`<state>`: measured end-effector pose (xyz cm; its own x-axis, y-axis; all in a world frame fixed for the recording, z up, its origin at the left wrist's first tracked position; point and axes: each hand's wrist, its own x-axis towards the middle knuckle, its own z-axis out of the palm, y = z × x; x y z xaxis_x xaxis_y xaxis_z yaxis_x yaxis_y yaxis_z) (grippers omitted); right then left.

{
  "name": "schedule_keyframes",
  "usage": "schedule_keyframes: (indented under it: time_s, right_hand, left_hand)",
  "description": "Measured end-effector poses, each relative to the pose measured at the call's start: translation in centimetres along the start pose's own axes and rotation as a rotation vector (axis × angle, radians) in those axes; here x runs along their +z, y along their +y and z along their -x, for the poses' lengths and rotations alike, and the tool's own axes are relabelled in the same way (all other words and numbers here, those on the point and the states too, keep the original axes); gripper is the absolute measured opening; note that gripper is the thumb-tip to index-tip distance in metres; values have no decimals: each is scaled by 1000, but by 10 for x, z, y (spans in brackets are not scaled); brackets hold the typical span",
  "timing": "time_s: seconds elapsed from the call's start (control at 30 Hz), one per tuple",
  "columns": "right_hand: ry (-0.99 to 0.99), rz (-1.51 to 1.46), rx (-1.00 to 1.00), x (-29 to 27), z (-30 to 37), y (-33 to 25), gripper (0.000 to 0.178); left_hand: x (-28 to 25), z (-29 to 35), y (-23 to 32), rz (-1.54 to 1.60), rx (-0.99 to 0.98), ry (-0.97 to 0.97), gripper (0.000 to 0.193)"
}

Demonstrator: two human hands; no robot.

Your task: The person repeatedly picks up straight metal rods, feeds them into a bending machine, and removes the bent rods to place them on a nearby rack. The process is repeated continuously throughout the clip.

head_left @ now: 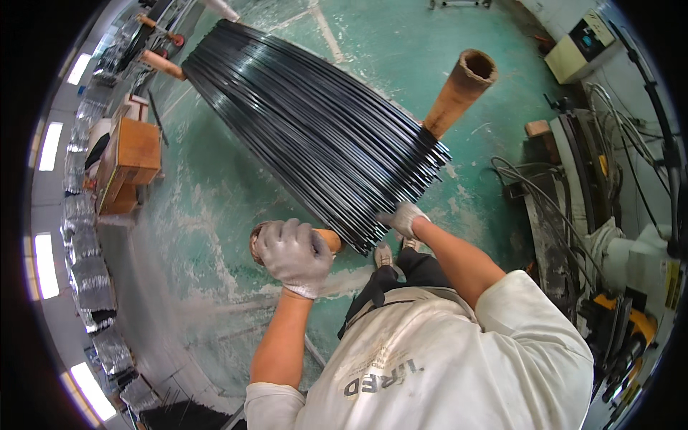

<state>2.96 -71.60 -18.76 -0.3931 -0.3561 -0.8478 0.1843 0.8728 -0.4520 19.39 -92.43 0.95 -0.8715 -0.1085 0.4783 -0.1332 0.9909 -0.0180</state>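
Observation:
A wide bundle of several long black rods (315,129) lies across a brown cardboard tube (459,89), stretching from upper left to the middle. My left hand (294,254), in a grey glove, grips the near end of the tube at the rods' lower edge. My right hand (403,218), also gloved, rests on the ends of the rods beside it. A second brown tube (161,63) shows under the far end of the bundle.
The floor (229,208) is green with white dust. A cardboard box (132,154) stands at the left by silver foil-wrapped shelving. A machine with cables (602,244) fills the right side. A beige cabinet (580,46) sits top right.

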Motion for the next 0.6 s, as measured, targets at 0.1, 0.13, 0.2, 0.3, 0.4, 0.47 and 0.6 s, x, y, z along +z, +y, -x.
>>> schedule_keyframes:
  time_s: [0.1,0.13,0.2,0.3,0.4,0.47,0.6]
  right_hand:
    - [226,-60,-101,17,69,92,73]
    - [236,29,-29,26,80,141,64]
    - [302,49,162,38,166,191,55]
    - [331,118,374,78,289,288,48]
    - [225,321,613,129,397,368,47]
    - [228,286,663,166,436,378,49]
    - [473,143,626,204,405,313,49]
  left_hand:
    - [16,23,32,399,109,17,19]
    - [35,43,48,589,125,-36,24]
    - [74,89,76,779,-78,-324,25]
    - [153,153,83,1514,-931,-623,32]
    - [203,158,48,1803,-1176,-821,29]
    - [205,129,58,1973,-1537,-730,28]
    - [194,123,90,2101,-1837,-793,23]
